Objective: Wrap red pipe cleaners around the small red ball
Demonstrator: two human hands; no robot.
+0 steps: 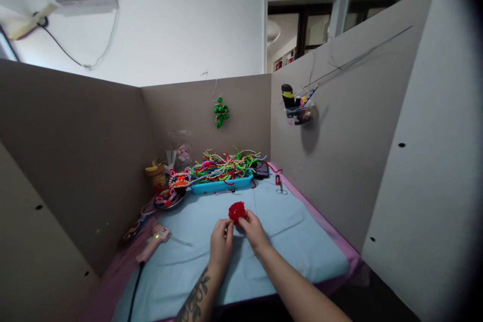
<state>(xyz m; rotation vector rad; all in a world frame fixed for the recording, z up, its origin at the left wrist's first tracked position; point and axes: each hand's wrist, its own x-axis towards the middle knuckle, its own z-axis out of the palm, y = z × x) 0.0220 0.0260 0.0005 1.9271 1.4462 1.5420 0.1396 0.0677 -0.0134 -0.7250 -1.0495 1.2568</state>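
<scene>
The fingers of the left hand (222, 239) curl inward at the lower left of a red fuzzy ball (236, 212); I cannot tell whether their tips pinch its edge or anything thin. The right hand (252, 229) pinches the ball at its lower right between thumb and fingers, and those fingers hide part of that side. The ball's underside is also hard to make out. Both forearms are cut off by the lower edge of the view.

The ball is held up just over the middle of the bench (294, 256), in front of the blue tray (222, 186). It is nearly round and shows no clear long axis; its broad, uneven face is turned up and toward the viewer, and which way it points cannot be told.

Its surface looks soft, with a ruffled outline. Pale blue cloth (181, 276), lightly creased, covers the bench. Thin fuzzy stems (226, 166) in many colours tangle above the plastic tray, hiding most of its inside. A dark object (261, 170) beside it is partly covered. At the left lies a pink glue gun (153, 245), its black cord (135, 289) running out of view. Small scissors (281, 190) rest at the right.
</scene>
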